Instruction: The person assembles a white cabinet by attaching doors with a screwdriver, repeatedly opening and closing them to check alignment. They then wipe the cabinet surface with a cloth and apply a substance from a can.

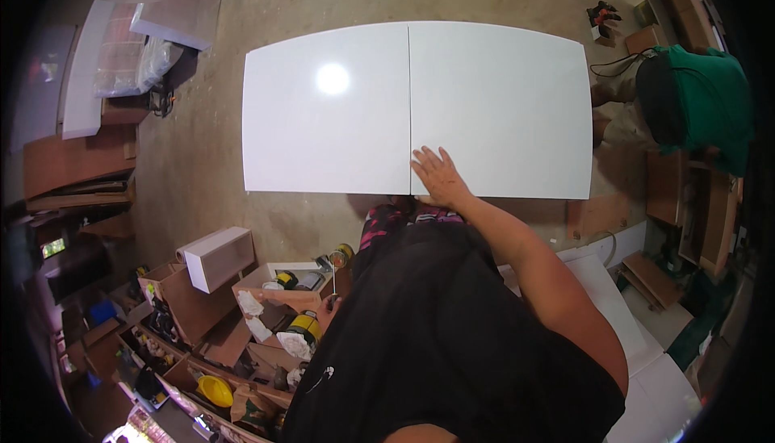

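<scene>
In front of me lies a wide white cabinet with two flat door panels, the left panel and the right panel, parted by a thin dark seam. My right hand rests flat on the near edge of the right panel beside the seam, fingers spread. Low at my left side, my left hand is closed around the dark handle of a screwdriver, its thin metal shaft pointing up. My black shirt hides part of that hand.
On my left, wooden bins hold tools, yellow-black containers and a yellow bowl-shaped thing; a white box stands there. A person in a green shirt bends beyond the cabinet's right end. A red-black power tool lies on the floor.
</scene>
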Tool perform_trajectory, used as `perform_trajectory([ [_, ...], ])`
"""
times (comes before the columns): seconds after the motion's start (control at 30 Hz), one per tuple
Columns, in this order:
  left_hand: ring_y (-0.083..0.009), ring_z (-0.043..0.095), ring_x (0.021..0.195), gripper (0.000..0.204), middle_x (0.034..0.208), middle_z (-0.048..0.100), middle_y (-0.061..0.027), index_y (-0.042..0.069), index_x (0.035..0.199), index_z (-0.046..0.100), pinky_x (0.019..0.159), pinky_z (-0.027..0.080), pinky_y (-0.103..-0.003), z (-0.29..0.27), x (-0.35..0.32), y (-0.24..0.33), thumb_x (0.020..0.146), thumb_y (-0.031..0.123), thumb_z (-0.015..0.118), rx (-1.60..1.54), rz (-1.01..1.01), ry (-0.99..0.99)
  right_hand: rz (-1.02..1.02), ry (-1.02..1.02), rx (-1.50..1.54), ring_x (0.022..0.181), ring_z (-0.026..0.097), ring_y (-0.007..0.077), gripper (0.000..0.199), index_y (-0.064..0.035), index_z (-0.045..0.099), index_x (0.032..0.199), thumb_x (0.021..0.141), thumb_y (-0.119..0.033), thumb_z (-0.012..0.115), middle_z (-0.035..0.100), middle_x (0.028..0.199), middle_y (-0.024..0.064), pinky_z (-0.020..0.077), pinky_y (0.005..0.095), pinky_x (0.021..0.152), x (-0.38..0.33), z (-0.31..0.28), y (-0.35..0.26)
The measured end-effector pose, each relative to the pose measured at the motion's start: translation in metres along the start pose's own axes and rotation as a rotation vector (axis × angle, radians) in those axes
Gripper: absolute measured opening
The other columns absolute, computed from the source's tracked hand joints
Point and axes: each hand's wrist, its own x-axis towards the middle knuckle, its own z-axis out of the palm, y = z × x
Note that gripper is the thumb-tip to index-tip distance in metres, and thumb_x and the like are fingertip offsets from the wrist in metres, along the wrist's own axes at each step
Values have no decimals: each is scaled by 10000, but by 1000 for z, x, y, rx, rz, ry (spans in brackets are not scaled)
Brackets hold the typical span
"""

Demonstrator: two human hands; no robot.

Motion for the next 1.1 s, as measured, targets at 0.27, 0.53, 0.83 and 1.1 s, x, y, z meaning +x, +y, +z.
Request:
perform_trajectory([
  [0.27,-103,534,670,231,760,609,-24,-21,1041,635,602,441,-271,-36,68,-25,916,173,635,23,102,-138,147,85,76,1408,260,331,815,-70,440,1384,768,-534,703,338,1489,123,238,533,1134,3,-5,-29],
  [0.53,-129,588,886,292,953,643,-69,-15,1138,576,807,465,-278,-51,129,163,946,204,598,-154,461,-441,332,-77,920,1177,547,280,533,-17,550,1248,852,-339,704,616,1146,177,412,381,1028,52,-16,-169],
  [0.83,-89,598,816,304,910,658,-61,-4,1117,609,671,492,-249,54,144,265,913,213,672,-22,589,-830,587,255,1698,803,594,105,516,-7,517,1168,946,-467,591,577,934,54,505,245,696,66,-17,-223],
  [1.1,-198,599,773,499,913,595,-92,-6,1262,457,696,509,-367,163,171,215,923,318,628,-548,-375,-615,1069,702,1381,583,558,81,404,-57,567,849,880,-438,697,535,665,-11,447,240,528,-44,6,-110],
])
